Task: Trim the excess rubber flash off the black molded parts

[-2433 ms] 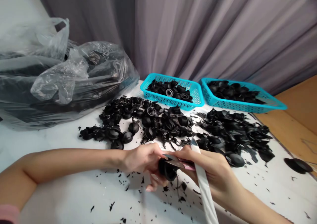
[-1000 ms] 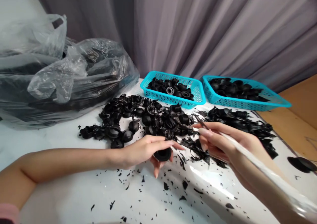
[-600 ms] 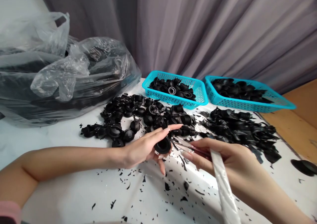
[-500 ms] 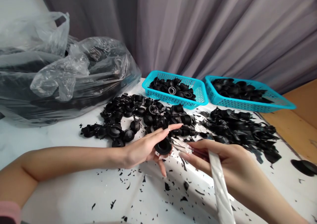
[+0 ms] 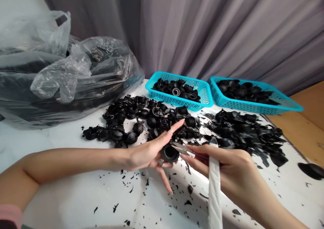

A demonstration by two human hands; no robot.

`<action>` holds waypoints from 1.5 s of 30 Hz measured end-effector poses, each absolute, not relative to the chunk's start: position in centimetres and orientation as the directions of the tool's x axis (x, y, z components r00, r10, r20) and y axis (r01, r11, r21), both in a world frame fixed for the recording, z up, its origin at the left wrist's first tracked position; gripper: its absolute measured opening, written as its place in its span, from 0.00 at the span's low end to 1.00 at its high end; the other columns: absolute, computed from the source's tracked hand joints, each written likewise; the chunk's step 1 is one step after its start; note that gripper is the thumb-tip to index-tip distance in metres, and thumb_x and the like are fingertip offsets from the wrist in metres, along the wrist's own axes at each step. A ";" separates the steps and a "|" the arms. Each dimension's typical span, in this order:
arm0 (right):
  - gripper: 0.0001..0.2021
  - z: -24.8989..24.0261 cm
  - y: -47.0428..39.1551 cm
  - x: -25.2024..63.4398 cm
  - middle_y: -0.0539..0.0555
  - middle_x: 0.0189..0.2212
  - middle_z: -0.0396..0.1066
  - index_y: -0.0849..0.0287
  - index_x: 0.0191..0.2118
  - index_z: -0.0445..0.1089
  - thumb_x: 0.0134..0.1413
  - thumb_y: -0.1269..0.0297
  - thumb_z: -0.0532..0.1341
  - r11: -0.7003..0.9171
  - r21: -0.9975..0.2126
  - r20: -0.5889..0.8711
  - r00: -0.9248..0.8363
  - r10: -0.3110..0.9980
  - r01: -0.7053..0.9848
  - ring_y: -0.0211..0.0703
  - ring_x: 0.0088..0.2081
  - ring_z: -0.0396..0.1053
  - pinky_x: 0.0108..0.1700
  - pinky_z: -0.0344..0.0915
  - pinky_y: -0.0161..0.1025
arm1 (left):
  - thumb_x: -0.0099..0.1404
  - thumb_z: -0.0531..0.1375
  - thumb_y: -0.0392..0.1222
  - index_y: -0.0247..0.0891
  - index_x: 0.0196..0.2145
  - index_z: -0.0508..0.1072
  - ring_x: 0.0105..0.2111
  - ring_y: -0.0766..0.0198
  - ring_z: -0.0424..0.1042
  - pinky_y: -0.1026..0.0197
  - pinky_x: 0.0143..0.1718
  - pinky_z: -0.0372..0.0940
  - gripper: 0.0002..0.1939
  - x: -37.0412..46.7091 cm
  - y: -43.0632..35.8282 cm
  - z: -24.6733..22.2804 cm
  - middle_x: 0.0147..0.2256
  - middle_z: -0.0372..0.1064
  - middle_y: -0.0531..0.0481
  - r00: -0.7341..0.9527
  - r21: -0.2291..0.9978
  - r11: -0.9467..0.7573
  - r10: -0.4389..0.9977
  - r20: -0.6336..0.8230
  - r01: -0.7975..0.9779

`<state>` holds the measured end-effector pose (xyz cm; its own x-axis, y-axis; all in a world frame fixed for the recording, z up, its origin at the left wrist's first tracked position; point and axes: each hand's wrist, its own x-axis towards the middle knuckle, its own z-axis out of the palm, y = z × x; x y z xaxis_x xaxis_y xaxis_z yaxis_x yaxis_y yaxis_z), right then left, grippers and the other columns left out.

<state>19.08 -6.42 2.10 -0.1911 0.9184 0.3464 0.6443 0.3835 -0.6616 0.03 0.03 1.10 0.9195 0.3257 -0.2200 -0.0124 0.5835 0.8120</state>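
My left hand (image 5: 154,151) holds a round black rubber part (image 5: 170,153), its hollow mouth turned towards me. The index finger stretches out beyond the part, and another finger hangs apart below it. My right hand (image 5: 222,165) is closed around metal scissors (image 5: 183,149), whose pointed blades lie at the upper right rim of the part. A white-wrapped strip, apparently a handle (image 5: 214,192), runs down from this hand towards the bottom edge. Whether the blades touch the rubber, I cannot tell. Behind the left hand lies a heap of ribbed black parts (image 5: 121,116).
Two blue baskets (image 5: 188,106) (image 5: 253,106) with black parts stand at the back. A large clear plastic bag (image 5: 106,84) bulges at left. More black pieces (image 5: 245,131) pile up at right, beside a lone black cup (image 5: 311,171). Black scraps (image 5: 187,202) litter the white table (image 5: 76,195).
The rubber part has turned so its mouth faces me more, shifting slightly right. A lower left finger has stretched downwards. The white-wrapped strip has swung left to nearly upright.
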 end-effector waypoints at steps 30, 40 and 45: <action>0.24 1.0 -5.7 16.0 0.38 0.13 0.50 0.55 0.23 0.51 0.38 0.54 0.69 -0.366 -0.927 -0.366 -0.023 0.930 -0.074 0.27 0.15 0.43 0.17 0.41 0.30 | 0.65 0.43 0.64 0.63 0.62 0.27 0.19 0.73 0.52 0.63 0.21 0.65 0.34 0.5 -0.4 1.0 0.29 0.56 0.54 0.828 0.916 0.370 0.456 -0.326 0.157; 0.21 0.9 -5.3 17.5 0.40 0.15 0.50 0.56 0.22 0.50 0.42 0.65 0.69 -0.185 -0.954 -0.236 0.207 0.949 -0.236 0.28 0.17 0.43 0.19 0.40 0.32 | 0.69 0.44 0.58 0.48 0.65 0.39 0.29 0.63 0.73 0.69 0.20 0.64 0.31 0.1 1.1 1.2 0.42 0.71 0.40 0.605 0.944 0.329 0.748 -0.272 0.017; 0.21 1.3 -5.4 18.4 0.40 0.16 0.53 0.57 0.23 0.52 0.41 0.63 0.70 -0.146 -0.966 -0.180 0.151 0.972 -0.214 0.26 0.16 0.43 0.18 0.39 0.31 | 0.64 0.55 0.46 0.31 0.51 0.66 0.16 0.70 0.67 0.71 0.12 0.56 0.21 -0.1 0.5 1.7 0.25 0.72 0.48 0.757 0.794 0.223 0.241 -0.607 0.566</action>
